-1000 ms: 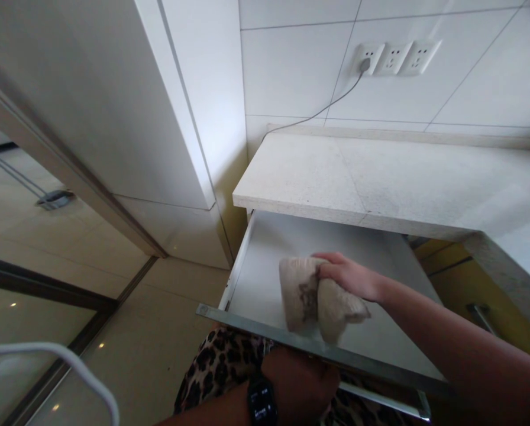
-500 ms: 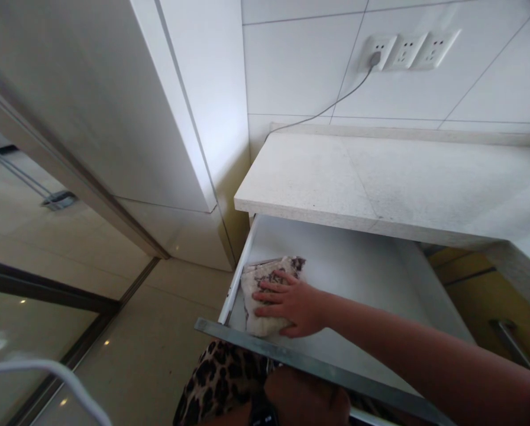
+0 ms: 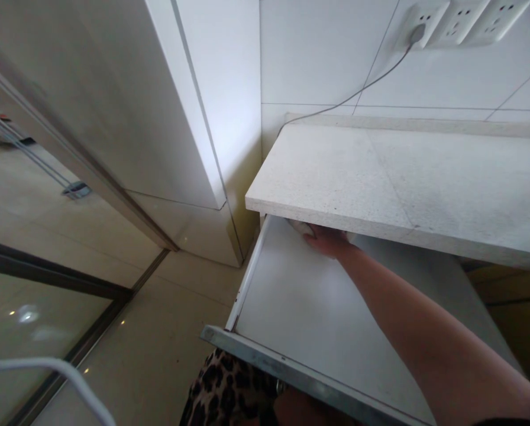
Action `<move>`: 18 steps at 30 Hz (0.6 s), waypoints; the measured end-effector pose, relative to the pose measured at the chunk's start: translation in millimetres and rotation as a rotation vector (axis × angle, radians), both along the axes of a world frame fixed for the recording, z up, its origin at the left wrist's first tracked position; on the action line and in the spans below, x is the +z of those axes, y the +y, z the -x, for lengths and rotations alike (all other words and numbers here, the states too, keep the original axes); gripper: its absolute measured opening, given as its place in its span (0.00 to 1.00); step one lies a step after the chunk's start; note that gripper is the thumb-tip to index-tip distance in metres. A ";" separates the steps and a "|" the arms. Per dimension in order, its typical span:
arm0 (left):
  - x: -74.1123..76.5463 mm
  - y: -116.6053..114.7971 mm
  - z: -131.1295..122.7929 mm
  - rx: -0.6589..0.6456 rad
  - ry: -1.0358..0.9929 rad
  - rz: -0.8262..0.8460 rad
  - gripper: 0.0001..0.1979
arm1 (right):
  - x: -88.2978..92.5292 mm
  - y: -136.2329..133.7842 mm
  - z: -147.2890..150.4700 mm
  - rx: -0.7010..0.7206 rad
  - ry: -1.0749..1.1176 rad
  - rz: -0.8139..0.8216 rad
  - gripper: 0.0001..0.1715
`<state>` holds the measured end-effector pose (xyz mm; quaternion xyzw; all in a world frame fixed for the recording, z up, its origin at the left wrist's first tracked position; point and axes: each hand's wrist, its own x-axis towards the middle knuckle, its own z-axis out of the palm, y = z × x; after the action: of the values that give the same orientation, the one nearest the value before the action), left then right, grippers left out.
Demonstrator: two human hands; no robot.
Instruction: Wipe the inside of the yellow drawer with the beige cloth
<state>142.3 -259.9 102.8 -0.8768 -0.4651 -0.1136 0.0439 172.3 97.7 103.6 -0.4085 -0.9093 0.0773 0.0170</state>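
Observation:
My right hand (image 3: pixel 329 239) reaches to the back of the pulled-out drawer (image 3: pixel 291 302), partly under the countertop's overhang. A pale cloth (image 3: pixel 301 227) is in it, with a corner showing beside the thumb; most of the cloth and the fingers are hidden. Below the drawer's front panel (image 3: pixel 287 367), my left hand (image 3: pixel 298 408) shows dimly at the bottom edge. Its fingers are out of sight behind the panel.
A pale stone countertop (image 3: pixel 336 171) overhangs the drawer. Sockets (image 3: pixel 458 23) with a plugged-in grey cable (image 3: pixel 358 92) are on the tiled wall. Left stand a tall white cabinet (image 3: pixel 198 106) and a sliding-door frame (image 3: pixel 100 331). A white curved tube (image 3: pixel 61 367) crosses the lower left.
My right hand has moved with the cloth from the drawer's front left to its back, under the countertop. My left hand has sunk lower in view. The camera view has shifted slightly.

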 end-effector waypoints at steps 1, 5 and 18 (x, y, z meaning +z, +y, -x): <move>-1.5 -0.2 0.8 0.024 -0.010 0.012 0.13 | -0.6 -5.9 3.9 0.015 -0.013 0.003 0.39; -7.8 6.2 -16.2 0.149 -0.063 0.064 0.18 | -0.4 -59.7 20.1 0.318 -0.049 0.026 0.38; -13.1 14.0 -22.7 0.198 -0.102 0.087 0.17 | 6.7 -125.8 -12.8 0.933 0.113 0.159 0.44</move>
<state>165.0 -245.9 89.7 -0.8208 -0.5554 -0.1329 -0.0067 185.1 -28.2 110.3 0.0482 -0.9846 0.1683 -0.0014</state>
